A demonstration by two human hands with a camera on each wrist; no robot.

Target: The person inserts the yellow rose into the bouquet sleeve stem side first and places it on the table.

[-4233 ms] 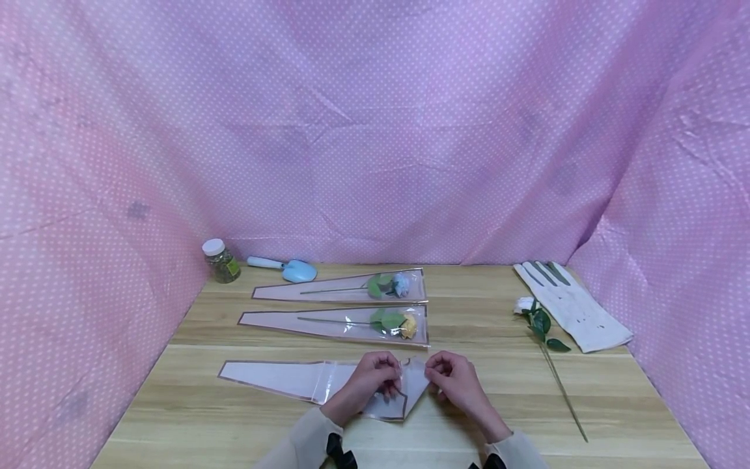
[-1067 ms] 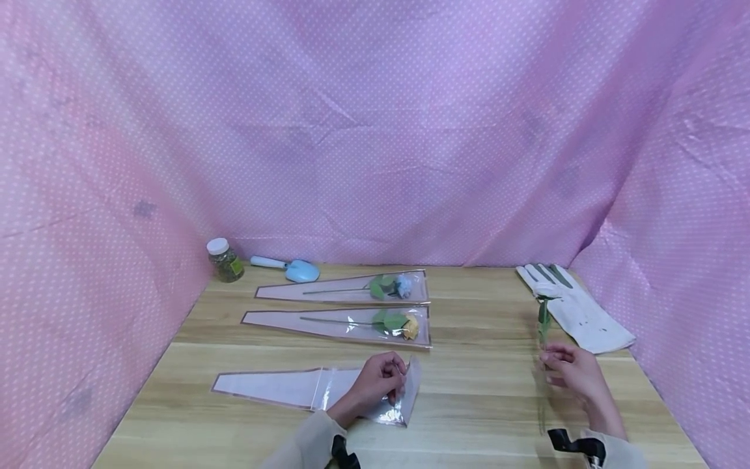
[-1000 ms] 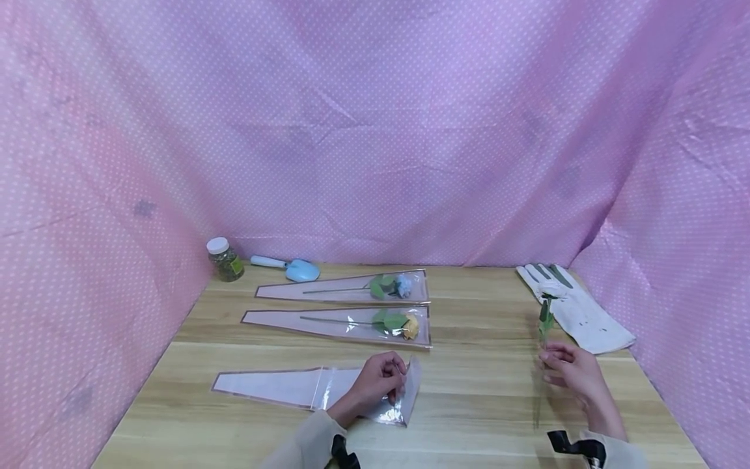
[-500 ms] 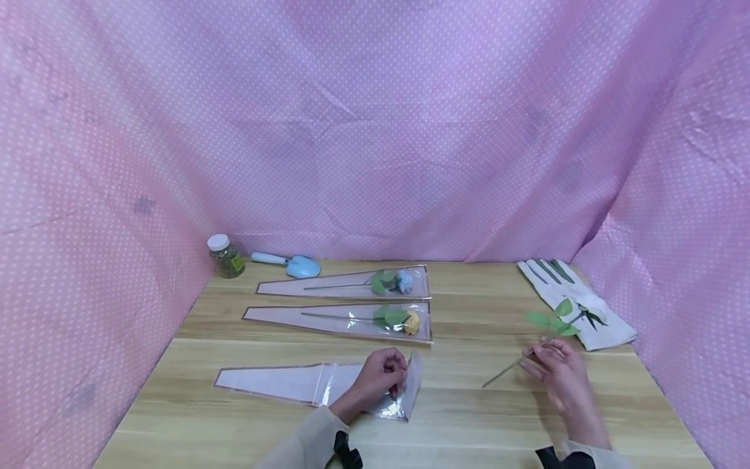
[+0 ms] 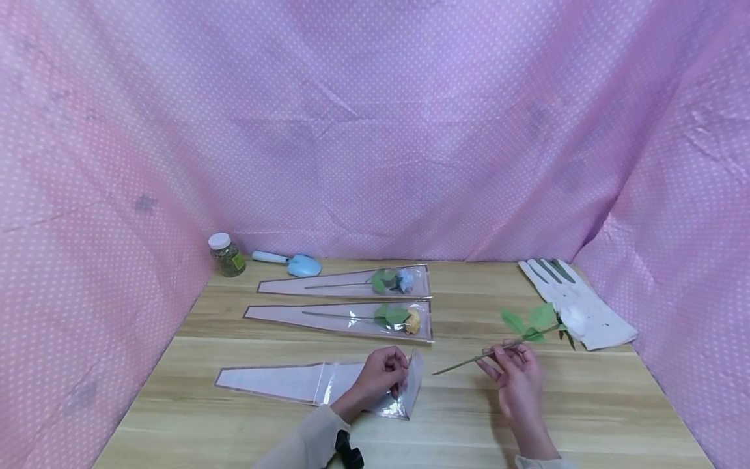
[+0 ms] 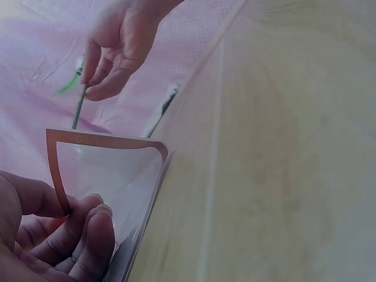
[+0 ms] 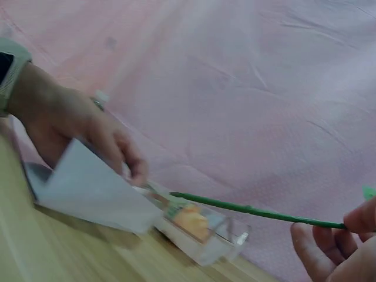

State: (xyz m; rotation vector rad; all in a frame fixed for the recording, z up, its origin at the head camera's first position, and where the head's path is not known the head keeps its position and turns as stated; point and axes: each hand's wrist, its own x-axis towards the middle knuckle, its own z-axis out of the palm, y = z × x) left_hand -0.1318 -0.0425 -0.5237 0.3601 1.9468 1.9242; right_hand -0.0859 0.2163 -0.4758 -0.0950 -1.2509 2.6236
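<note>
My left hand [image 5: 379,378] pinches the upper film edge of a clear flower sleeve [image 5: 269,383] with a brown border, lifting its wide right end so the mouth gapes. In the left wrist view the bordered edge [image 6: 106,140] stands up from between thumb and fingers. My right hand [image 5: 518,384] pinches the green stem of a white artificial rose [image 5: 571,319]. Its bloom and leaves point to the right, and the bare stem end [image 7: 176,194] points left toward the sleeve's mouth, apart from it.
Two sleeves lie behind, one holding a blue rose [image 5: 405,281], the other a yellow rose [image 5: 413,322]. A white glove [image 5: 592,319] lies at the right. A lidded jar [image 5: 227,256] and a blue trowel [image 5: 301,265] stand and lie at back left. Pink polka-dot cloth surrounds the table.
My right hand let go of the sleeve, took up the white rose from the right, turned its stem end leftward and brought it left. My left hand has kept its pinch on the sleeve.
</note>
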